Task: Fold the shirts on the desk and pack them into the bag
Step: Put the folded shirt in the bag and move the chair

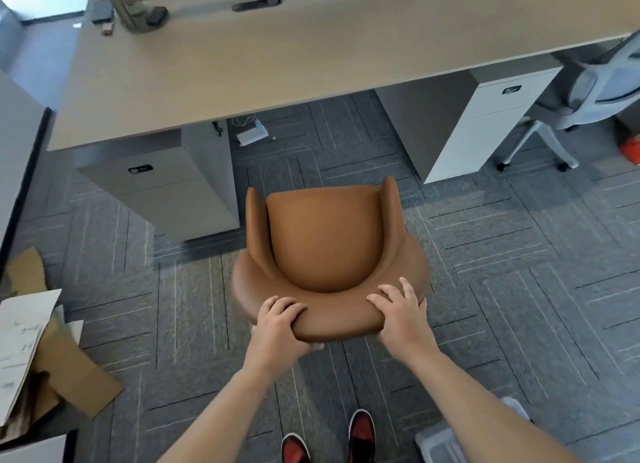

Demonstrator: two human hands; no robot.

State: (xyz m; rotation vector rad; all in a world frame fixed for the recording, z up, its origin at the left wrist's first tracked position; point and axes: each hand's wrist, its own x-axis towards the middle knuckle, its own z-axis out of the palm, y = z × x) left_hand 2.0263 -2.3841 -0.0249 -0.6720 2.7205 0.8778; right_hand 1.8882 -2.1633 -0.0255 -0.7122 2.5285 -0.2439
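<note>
You stand behind a brown chair (325,241) with both hands on the top of its back. Your left hand (277,324) grasps the rim, fingers curled over the top and thumb tucked under. Your right hand (401,317) grasps the rim too, with its fingers spread wide over the edge. I think you hold it on both sides like this so the chair moves straight and does not turn. The chair sits between you and the worktop (242,64), so you most likely want it out of the way or closer in.

No shirts and no bag show in this view, so I cannot tell where they are. The folding has not begun.

Two drawer boxes stand under the worktop. The left drawer box (162,192) and the right drawer box (485,116) each have a small dark tag, too tiny to read. The flat cardboard (20,338) on the floor has grey writing, but it is too blurry to read.
</note>
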